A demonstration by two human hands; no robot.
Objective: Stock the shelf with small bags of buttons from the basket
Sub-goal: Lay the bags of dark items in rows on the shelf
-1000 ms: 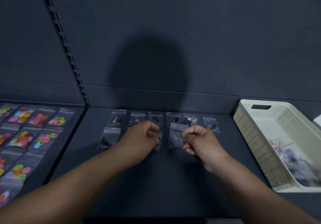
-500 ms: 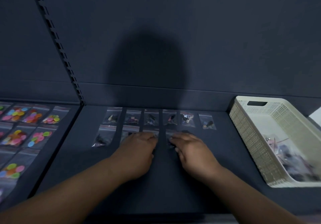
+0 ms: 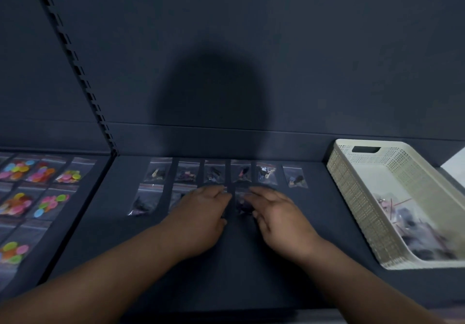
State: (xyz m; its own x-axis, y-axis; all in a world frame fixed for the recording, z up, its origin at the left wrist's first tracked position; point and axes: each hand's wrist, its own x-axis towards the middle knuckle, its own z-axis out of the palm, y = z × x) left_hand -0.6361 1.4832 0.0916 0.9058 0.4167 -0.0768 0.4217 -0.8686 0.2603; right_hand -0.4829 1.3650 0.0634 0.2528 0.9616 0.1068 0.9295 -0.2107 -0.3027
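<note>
The shelf (image 3: 314,225) is dark, smooth and matt, and the back panel (image 3: 327,59) above it has the same dull finish. The basket (image 3: 352,198) is cream plastic with a soft satin look, its walls perforated in a fine grid. The small bags of dark buttons (image 3: 293,178) are clear glossy film catching faint glints. The bags of bright buttons (image 3: 51,201) to the left are equally shiny.

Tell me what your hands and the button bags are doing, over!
Left hand and right hand flat, pressing small clear bags of dark buttons onto the dark shelf, second row. Cream perforated plastic basket at right holds more. Nothing blocking.
</note>
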